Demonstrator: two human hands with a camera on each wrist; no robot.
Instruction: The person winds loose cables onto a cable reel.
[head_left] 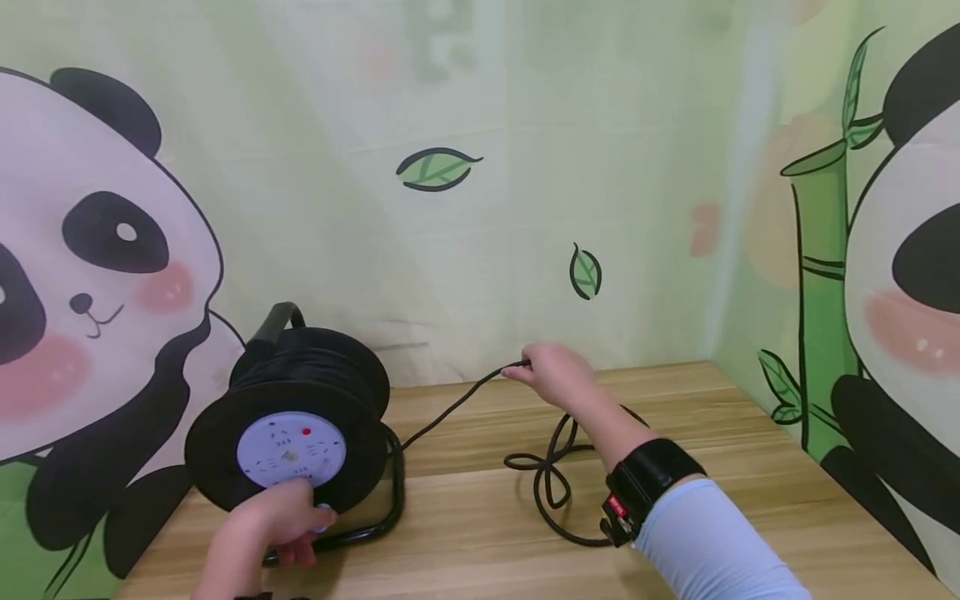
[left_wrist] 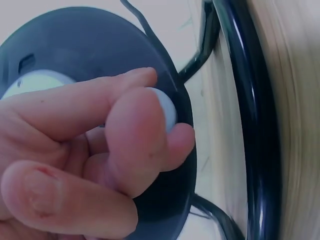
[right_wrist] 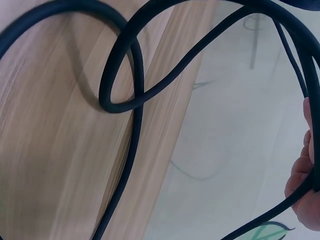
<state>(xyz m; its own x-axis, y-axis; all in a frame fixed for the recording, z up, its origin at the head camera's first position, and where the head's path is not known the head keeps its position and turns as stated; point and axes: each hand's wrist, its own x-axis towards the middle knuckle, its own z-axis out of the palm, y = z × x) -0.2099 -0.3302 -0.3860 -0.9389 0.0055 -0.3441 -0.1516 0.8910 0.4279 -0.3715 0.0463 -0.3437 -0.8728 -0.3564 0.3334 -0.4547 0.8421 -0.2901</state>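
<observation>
On the left of the head view stands a black cable reel [head_left: 210,454] with a pale round socket panel [head_left: 255,450] on its front. My left hand [head_left: 273,512] pinches the small light-blue crank knob [left_wrist: 169,107] low on that face, its fingers covering part of it. A black cable [head_left: 453,406] rises from the reel to my right hand [head_left: 561,375], which grips it above the table's back part. Beyond that hand the cable lies in loose loops on the wood. In the right wrist view, only part of the right hand [right_wrist: 302,185] shows, at the edge.
The reel rests on a bent black tube stand [head_left: 397,492] and has a black carrying handle [head_left: 273,329] on top. Under everything is a wooden table [head_left: 465,533]. A backdrop cloth [head_left: 487,208] printed with pandas, leaves and bamboo closes off the back and sides.
</observation>
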